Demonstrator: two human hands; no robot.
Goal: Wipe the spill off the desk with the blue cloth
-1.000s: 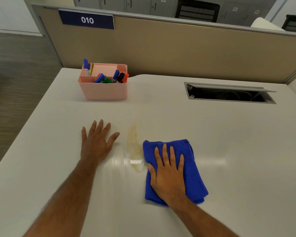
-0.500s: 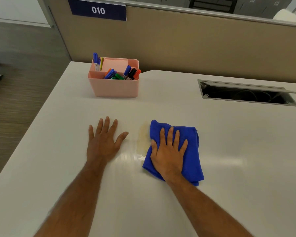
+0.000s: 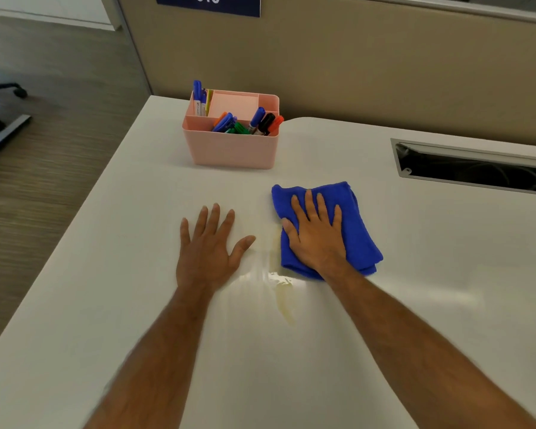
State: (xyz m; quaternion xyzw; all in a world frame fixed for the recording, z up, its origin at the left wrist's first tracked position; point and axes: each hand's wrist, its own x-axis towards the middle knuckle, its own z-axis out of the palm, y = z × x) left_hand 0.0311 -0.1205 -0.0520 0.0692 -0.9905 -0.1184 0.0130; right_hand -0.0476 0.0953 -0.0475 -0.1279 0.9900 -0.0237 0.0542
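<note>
Office cubicle, white table, tan partition behind.

White table (image 3: 415,305) with a rounded back edge, glare patches on its surface; a metal-framed cable slot (image 3: 477,168) is cut in at right, dark inside. A tan fabric divider panel (image 3: 384,66) stands along the back edge, with a navy number sign (image 3: 208,3) cropped at top. Grey-brown wood-look floor (image 3: 44,150) at left, with a chair base and caster (image 3: 10,97) at the far left edge.
</note>
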